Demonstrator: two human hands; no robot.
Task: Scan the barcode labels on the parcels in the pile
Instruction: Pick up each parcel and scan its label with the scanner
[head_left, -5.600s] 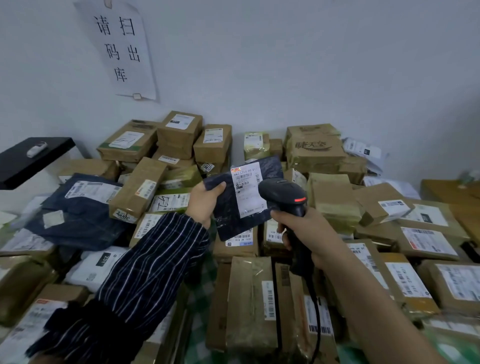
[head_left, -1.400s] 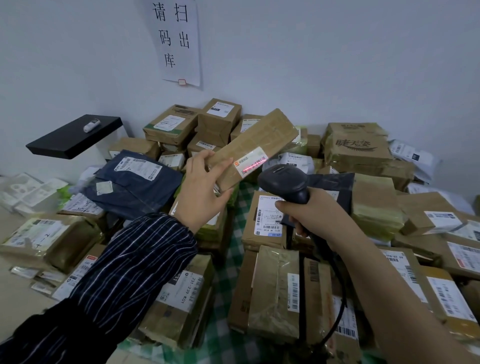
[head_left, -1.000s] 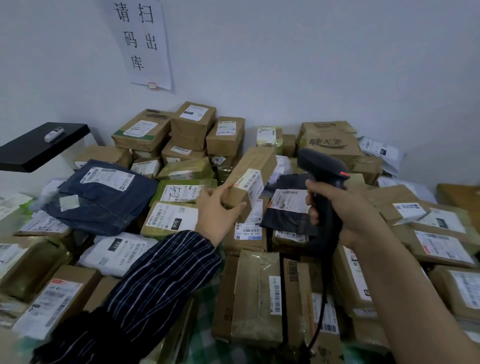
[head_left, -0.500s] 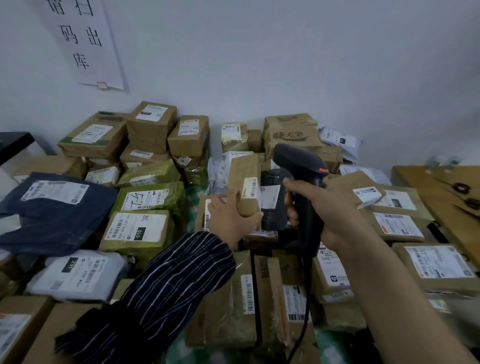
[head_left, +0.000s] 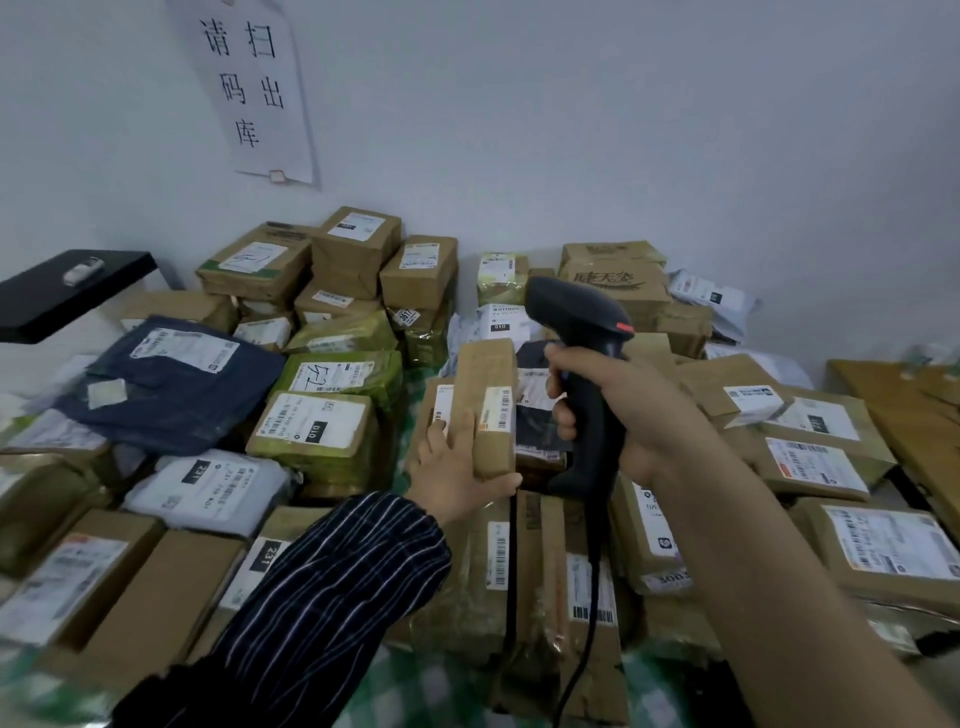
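My left hand grips the lower end of a long brown taped parcel, which stands nearly upright over the middle of the pile with its white barcode label facing me. My right hand holds a black corded barcode scanner by its handle, just right of the parcel, head raised and pointing away to the upper left. A dark plastic mailer lies behind the parcel. Labelled brown boxes and bags cover the table.
A black shelf juts out at the left with a small white object on it. A paper sign hangs on the wall. A wooden surface lies at the right. Green checked cloth shows between parcels.
My left hand has lowered the long brown parcel from the raised scanning position down onto the middle of the pile. The scanner has swung up and right, away from the label.
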